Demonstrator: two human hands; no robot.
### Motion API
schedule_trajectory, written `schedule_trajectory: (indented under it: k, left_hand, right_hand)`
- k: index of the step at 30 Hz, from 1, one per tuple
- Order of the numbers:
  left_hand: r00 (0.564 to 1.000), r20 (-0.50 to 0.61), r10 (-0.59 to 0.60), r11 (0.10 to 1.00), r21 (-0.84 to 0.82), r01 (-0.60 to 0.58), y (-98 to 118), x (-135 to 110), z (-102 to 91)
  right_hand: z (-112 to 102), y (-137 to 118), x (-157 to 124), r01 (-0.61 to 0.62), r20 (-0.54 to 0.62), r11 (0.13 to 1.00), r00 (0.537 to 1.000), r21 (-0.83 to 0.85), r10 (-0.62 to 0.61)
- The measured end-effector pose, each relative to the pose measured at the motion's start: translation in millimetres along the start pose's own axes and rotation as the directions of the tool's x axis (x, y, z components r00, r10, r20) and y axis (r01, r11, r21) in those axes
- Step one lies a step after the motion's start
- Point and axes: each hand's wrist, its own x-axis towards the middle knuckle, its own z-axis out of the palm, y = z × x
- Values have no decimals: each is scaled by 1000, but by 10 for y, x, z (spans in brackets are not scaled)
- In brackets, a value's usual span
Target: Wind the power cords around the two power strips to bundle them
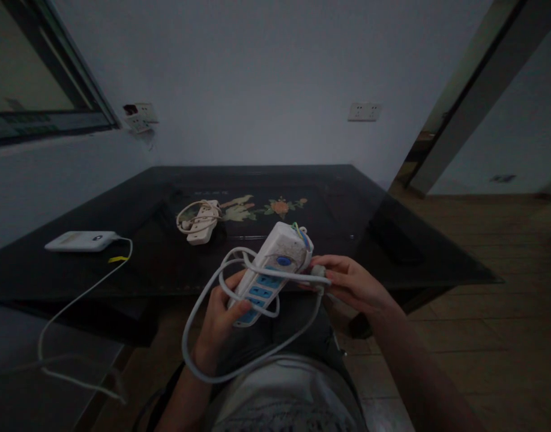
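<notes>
A white power strip (284, 241) with blue sockets and a blue switch is held tilted above my lap, at the table's near edge. My left hand (221, 309) is closed round its lower end, the thumb on the socket face. The strip's white cord (198, 366) loops over it and hangs in a wide curve below. At the upper right, my right hand (347, 279) has its fingers closed on the cord's plug (318, 273). Thin coloured wires (300, 228) show at the strip's upper end.
On the dark table (275, 180) lies a second, smaller power strip (204, 222) wrapped in its own cord. A white device (81, 241) with a cable stands at the left, and a dark flat object (397, 240) is at the right. Wall sockets (364, 112) sit behind.
</notes>
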Motion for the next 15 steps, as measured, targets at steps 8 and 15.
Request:
schedule_trajectory:
  k: [8, 15]
  left_hand:
    - [989, 147, -16, 998, 65, 6, -165, 42, -52]
    - [988, 86, -128, 976, -168, 141, -344, 99, -191]
  right_hand:
    - [-212, -111, -15, 446, -505, 868, 710, -217, -491]
    - [-808, -406, -44, 743, -812, 668, 357, -53, -462]
